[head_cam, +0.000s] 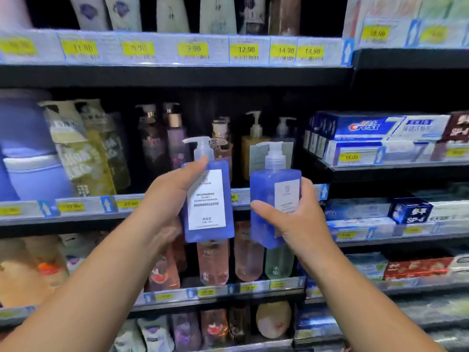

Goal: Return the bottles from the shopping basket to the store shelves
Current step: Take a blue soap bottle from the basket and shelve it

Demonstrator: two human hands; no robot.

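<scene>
I hold two blue square pump bottles with white labels in front of the store shelves. My left hand (166,199) grips the left blue bottle (208,199) from its left side, thumb near the clear pump neck. My right hand (295,219) grips the right blue bottle (266,196) from its right side, thumb across the front. Both bottles are upright, side by side, level with the middle shelf edge (121,204). The shopping basket is out of view.
Behind the bottles the middle shelf holds several pump bottles (253,143) and refill pouches (81,148), with a dark gap in the centre. Toothpaste boxes (375,128) fill the shelves to the right. Pink and clear bottles (213,262) stand on the shelf below.
</scene>
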